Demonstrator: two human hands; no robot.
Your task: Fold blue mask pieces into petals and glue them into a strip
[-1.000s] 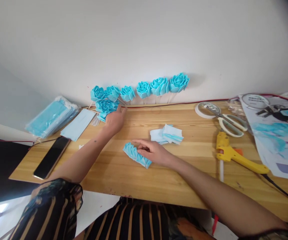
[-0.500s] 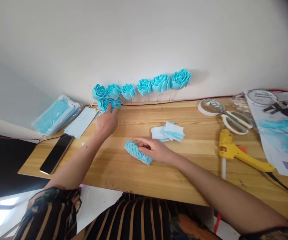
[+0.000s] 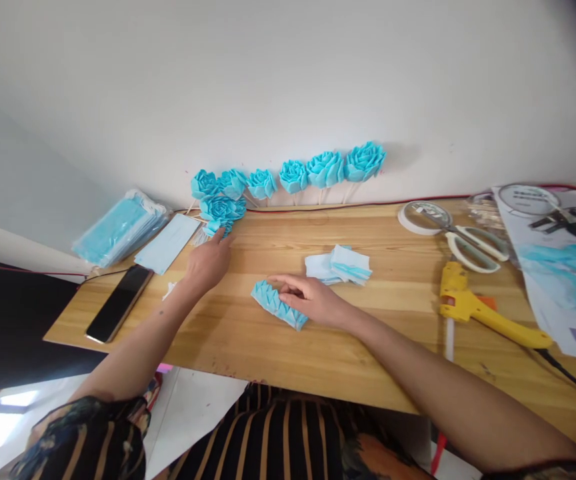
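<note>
My left hand (image 3: 209, 263) is over the left part of the table, index finger and thumb stretched out and apart. Its index fingertip is at a small blue paper-like flower (image 3: 217, 229), partly hidden by the hand; whether it touches cannot be told. Just behind stands a larger blue flower (image 3: 223, 207). My right hand (image 3: 315, 300) rests at the table's middle, fingers curled over a pleated light blue strip (image 3: 273, 301) with a zigzag edge. The thumb lies against the strip, and the hand covers part of its right end.
Several blue flowers on sticks (image 3: 325, 169) lean on the wall. Cut pieces (image 3: 345, 263) lie behind my right hand. Left are bagged masks (image 3: 118, 230), a pale sheet (image 3: 167, 243) and a phone (image 3: 119, 303). Right are tape (image 3: 408, 219), scissors (image 3: 475, 248), a glue gun (image 3: 468, 303) and a printed sheet (image 3: 563, 300).
My left hand has drawn back slightly toward me from the larger flower, which now shows more fully, as does the small flower in front. My right hand stays on the pleated strip.
</note>
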